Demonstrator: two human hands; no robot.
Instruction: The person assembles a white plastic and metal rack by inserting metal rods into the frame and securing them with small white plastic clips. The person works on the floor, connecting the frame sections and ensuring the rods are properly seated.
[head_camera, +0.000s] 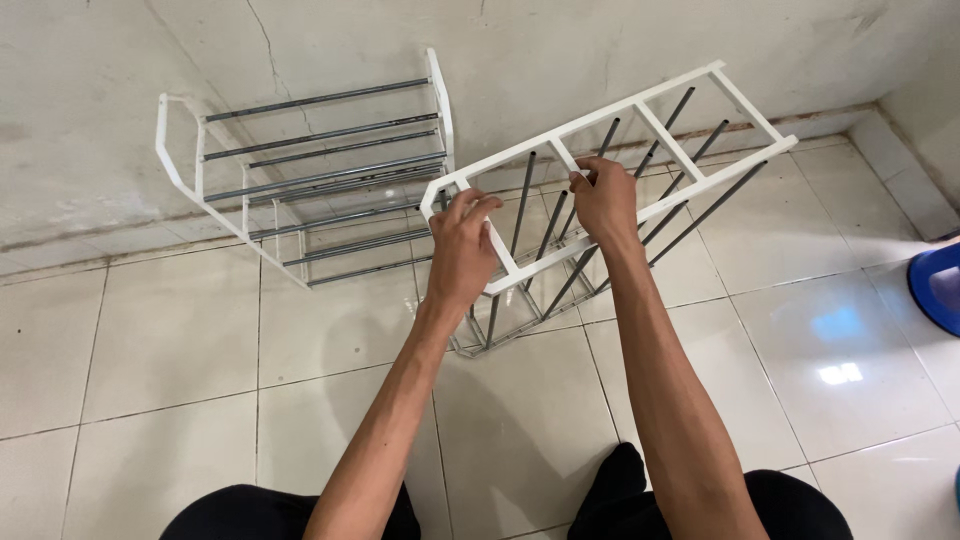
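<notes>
While both hands (460, 250) (603, 200) grip it, white rack frame (690, 140) between them

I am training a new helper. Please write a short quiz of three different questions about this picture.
1. True or false: both hands grip the white side frame of the rack.
2. Which colour are the rods under that frame: A grey, B red, C yellow?
3. Where does the second rack section stand?

Key:
1. True: left hand and right hand both hold it.
2. A.
3. Against the wall, left of the hands.
</notes>
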